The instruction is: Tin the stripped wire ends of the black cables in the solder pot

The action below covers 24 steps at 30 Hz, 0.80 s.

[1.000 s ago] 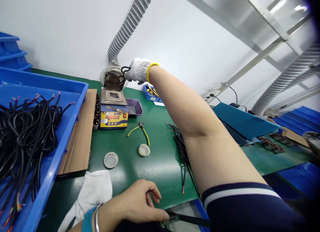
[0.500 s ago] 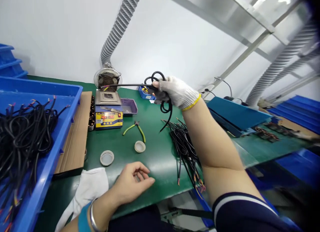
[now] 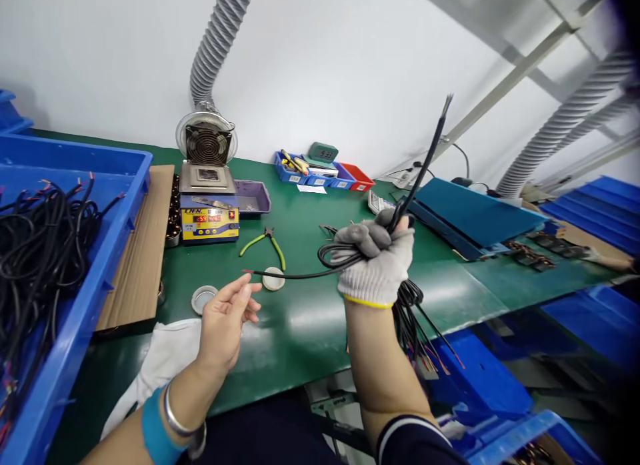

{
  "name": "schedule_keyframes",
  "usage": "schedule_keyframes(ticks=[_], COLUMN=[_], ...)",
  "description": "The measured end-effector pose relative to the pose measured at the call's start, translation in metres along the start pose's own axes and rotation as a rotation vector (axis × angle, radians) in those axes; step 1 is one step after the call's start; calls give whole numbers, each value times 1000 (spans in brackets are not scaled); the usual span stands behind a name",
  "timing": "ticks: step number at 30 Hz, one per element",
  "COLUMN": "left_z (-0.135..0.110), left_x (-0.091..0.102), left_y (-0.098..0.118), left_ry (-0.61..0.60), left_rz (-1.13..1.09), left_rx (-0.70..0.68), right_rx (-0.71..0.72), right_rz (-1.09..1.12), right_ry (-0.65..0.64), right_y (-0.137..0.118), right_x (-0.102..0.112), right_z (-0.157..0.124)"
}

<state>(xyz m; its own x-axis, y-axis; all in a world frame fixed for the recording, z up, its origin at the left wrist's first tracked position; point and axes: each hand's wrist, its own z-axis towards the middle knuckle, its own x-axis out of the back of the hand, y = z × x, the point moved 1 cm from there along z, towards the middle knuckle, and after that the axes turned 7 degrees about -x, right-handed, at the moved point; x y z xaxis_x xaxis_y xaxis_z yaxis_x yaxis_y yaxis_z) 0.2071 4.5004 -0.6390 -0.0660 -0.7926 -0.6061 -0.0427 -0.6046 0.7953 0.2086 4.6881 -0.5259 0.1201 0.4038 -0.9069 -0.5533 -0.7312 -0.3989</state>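
My right hand [image 3: 375,251], in a grey-palmed white knit glove, is closed around a coiled black cable [image 3: 335,255]. One end of the cable points up and right past the fist, showing thin stripped wire tips. Its other end stretches left over the green table, with a reddish wire tip beside my bare left hand [image 3: 227,321]. The left fingers are loosely bent and apart, nothing visibly held; whether the index fingertip touches the wire cannot be told. More black cables [image 3: 413,298] lie in a bundle behind my right wrist, their coloured wire ends toward the table edge.
A solder pot [image 3: 210,211] with a digital display stands under an exhaust hose [image 3: 220,45]. Green-handled cutters [image 3: 277,250], two small round dishes and a white glove [image 3: 170,351] lie nearby. A blue tray [image 3: 120,205] of cables is at left; a teal box [image 3: 480,215] at right.
My right hand has swung back from the solder pot, now lower and to the right, with one cable end turned upward. My left hand has risen toward the other end.
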Motion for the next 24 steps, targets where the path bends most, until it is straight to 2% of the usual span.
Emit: schedule_keyframes(ticks=[4,9,18,24], left_z=[3,4,7,6], left_x=[-1,0,3,3], left_y=[3,5,13,13], left_ry=[72,90,68,21], left_rz=[-47,-86,-153,-129], left_rx=[43,46,34,47], right_rx=[-40,-80,-162,-202], right_rz=[124,188,124,65], right_ry=[46,83,205,262], right_y=[9,15,30,30], right_x=[23,35,65,83], right_z=[-12,-22,-39,-42])
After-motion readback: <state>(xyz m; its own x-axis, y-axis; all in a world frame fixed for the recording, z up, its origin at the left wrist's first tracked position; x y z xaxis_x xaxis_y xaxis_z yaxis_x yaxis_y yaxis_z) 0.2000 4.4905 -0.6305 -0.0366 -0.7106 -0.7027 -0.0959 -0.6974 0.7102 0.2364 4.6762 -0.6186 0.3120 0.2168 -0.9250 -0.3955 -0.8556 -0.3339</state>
